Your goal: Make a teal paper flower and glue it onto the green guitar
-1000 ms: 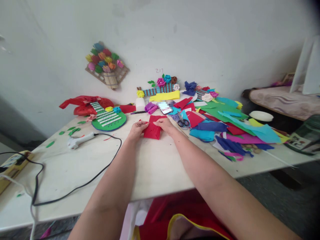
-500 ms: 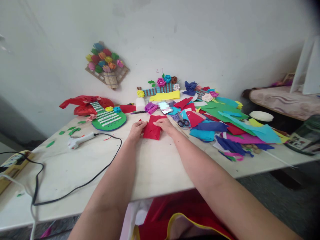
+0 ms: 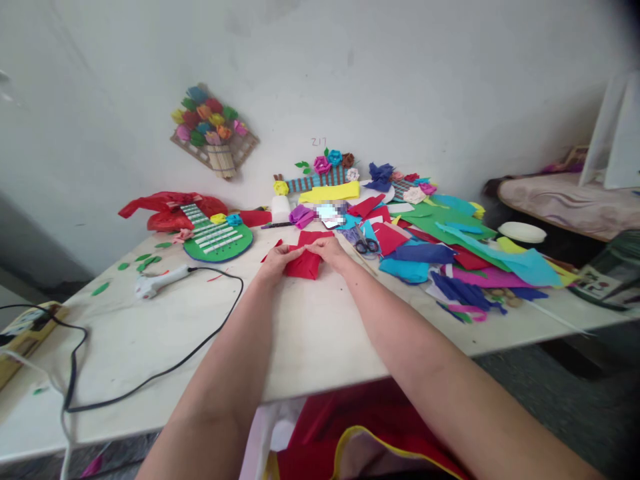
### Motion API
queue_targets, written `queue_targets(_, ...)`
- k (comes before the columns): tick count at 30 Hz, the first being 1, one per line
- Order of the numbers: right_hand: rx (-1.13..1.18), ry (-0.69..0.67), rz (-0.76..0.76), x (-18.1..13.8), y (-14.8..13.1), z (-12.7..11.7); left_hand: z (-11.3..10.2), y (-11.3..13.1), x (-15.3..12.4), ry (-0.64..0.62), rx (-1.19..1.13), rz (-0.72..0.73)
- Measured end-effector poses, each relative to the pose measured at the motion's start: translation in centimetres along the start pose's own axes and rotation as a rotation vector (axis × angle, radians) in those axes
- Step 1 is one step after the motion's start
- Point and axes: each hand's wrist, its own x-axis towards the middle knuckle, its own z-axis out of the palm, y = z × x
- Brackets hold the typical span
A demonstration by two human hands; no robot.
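A piece of red crepe paper (image 3: 305,265) lies between my hands, low over the middle of the table. My left hand (image 3: 277,259) is closed on its left side, with fingers reaching across toward the right fingertips. At the upper right of the paper, my right hand (image 3: 327,251) pinches it. The two sets of fingertips meet or nearly meet over the paper. A narrow red bit shows behind my left hand; I cannot tell if it is part of the same piece. Black-handled scissors (image 3: 367,246) lie to the right of my right hand.
A glue gun (image 3: 163,281) with a black cord (image 3: 220,327) lies at left, near a green decorated board (image 3: 217,243). Coloured paper (image 3: 425,253) is heaped at right. A phone (image 3: 331,216) lies behind my hands. A power strip (image 3: 30,333) sits at the left edge.
My left hand has moved its fingers rightward over the red crepe paper, up to the right fingertips. My right hand has stayed nearly still.
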Motion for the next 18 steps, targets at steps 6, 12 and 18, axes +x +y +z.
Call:
queue_targets(6, 0.010, -0.006, 0.049, -0.5, -1.0, 0.1, -0.4, -0.5, 0.4, -0.027, 0.024, -0.016)
queue_targets(12, 0.051, -0.013, 0.040, -0.4, -0.9, 0.2, -0.2, -0.5, 0.4, -0.008, 0.052, 0.010)
queue_targets(18, 0.090, -0.011, 0.126, -0.4, -1.2, -0.1, -0.2, -0.3, 0.3, 0.062, 0.041, 0.058)
